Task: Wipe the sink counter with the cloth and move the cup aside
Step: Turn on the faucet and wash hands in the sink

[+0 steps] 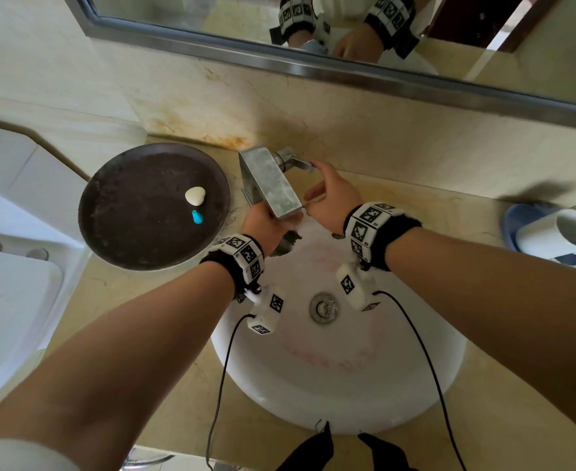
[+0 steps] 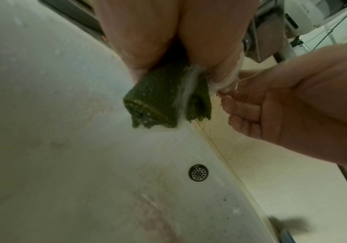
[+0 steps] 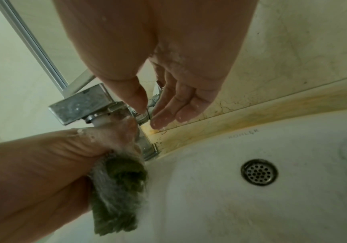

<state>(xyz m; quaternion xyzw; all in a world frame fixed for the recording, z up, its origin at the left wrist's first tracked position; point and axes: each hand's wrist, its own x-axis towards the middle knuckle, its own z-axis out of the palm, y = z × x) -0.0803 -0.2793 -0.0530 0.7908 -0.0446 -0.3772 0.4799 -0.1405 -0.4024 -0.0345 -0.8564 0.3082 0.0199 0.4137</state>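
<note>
My left hand (image 1: 266, 224) grips a wadded dark green cloth (image 1: 288, 241) under the spout of the square metal faucet (image 1: 269, 181). Water streams over the cloth (image 2: 160, 98) and drips into the white sink (image 1: 347, 413). My right hand (image 1: 313, 180) reaches the faucet lever (image 1: 300, 163); in the right wrist view the lever's tip (image 3: 145, 115) sits pinched between thumb and forefinger, the other fingers straight and wet. A white cup (image 1: 558, 236) rests on a blue dish (image 1: 514, 226) at the far right of the beige counter (image 1: 449, 205).
A dark round tray (image 1: 137, 239) at the left of the counter holds a white pebble-shaped piece (image 1: 195, 195) and a small blue item (image 1: 197, 217). A white fixture (image 1: 7, 283) lies further left. A mirror (image 1: 347, 15) hangs above the backsplash. Cables trail from both wrists over the basin.
</note>
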